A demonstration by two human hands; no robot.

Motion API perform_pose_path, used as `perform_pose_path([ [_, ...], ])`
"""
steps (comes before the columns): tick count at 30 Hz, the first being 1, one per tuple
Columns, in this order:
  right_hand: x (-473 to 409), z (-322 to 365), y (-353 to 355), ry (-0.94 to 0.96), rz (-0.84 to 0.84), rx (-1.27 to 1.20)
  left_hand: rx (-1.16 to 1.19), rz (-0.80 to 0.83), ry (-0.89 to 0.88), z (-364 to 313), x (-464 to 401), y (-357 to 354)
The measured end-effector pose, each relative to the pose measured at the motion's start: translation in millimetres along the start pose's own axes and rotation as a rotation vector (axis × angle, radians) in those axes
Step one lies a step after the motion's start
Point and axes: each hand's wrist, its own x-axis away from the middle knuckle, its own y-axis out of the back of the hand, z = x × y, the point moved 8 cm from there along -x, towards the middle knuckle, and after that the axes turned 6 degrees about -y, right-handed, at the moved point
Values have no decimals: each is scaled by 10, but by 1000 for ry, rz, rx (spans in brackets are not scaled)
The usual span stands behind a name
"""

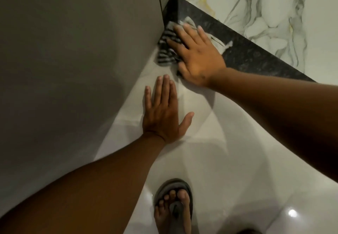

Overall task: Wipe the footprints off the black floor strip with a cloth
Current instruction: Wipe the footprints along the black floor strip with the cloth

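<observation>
strip (243,54): black speckled stone, polished | cloth (167,50): soft fabric, blk/wht stripes, blurred | floor tiles (228,160): pale, glossy, glare spots | wall (73,50): grey, matt, smooth | sandal (173,188): dark rubbery

I am stretching both bare arms forward, my left hand (162,113) lying flat with fingers spread, my right hand (198,54) pressing palm-down just ahead of it, fingers extended.

Home interior, doorway: marble-veined floor tiles (274,14), black threshold strip (247,54), plain grey wall (73,50), sandalled foot (173,206).
</observation>
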Motion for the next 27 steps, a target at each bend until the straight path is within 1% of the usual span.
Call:
perform_pose_path([
  [2,-275,83,132,-19,-27,-20,-19,-20,3,78,-129,42],
  [4,-334,27,168,6,-15,1,7,-41,-1,110,-237,79],
  [7,13,-210,94,121,-22,36,67,-65,-9,78,-216,88],
  [8,176,-328,63,115,-23,31,77,-64,-17,45,-186,83],
  [9,294,-461,46,70,-44,13,84,-61,-26,17,-161,70],
  [10,327,-571,46,-13,-87,-14,91,-56,-31,5,-142,62],
  [12,142,-650,132,-273,-191,-66,92,-53,-21,35,-153,64],
  [13,26,-625,158,-393,-215,-96,78,-42,-23,33,-165,63],
  [14,-77,-551,174,-445,-215,-122,65,-31,-29,16,-169,60],
  [15,-171,-426,180,-424,-194,-131,57,-25,-36,12,-165,54],
  [17,-155,-200,121,-270,-144,-94,48,-5,-45,-24,-165,37],
  [19,132,-170,42,-147,-114,-60,50,21,-48,-65,-158,47],
  [20,310,-209,-10,-135,-114,-59,44,27,-74,-77,-153,60],
  [23,1028,-582,-136,-279,-164,-78,-4,66,-255,-420,-143,61],
  [25,1474,-843,-205,-369,-193,-109,-33,120,-323,-709,-95,28],
  [27,1970,-1158,-263,-469,-218,-133,-29,161,-388,-1135,-42,-23],
])
